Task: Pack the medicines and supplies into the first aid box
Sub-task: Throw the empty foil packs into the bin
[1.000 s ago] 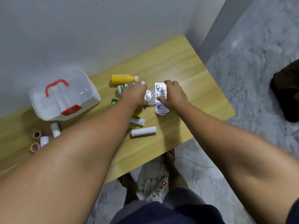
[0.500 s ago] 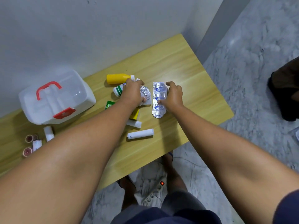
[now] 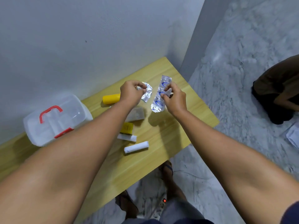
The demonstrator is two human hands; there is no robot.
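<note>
My left hand [image 3: 131, 92] pinches a small crumpled foil blister strip [image 3: 147, 93] above the table. Beside it, my right hand [image 3: 174, 97] grips a long silver blister strip with blue print [image 3: 159, 101], also lifted off the wood. The translucent first aid box [image 3: 55, 120] with a red handle and red latch stands shut at the left. On the wooden table [image 3: 178, 126] lie a yellow bottle [image 3: 111, 98], a grey sachet [image 3: 136, 114], a yellow packet [image 3: 127, 127] and two white rolls [image 3: 135, 147], [image 3: 127, 136].
The table stands against a grey wall, its right and near edges dropping to a marble floor. A power strip with a red light [image 3: 163, 201] and sandalled feet are below. A dark-clothed person [image 3: 278, 91] sits at the far right.
Both hands lifted their blister strips off the table and raised them. The camera view shifted, so the box and other items sit lower in the frame.
</note>
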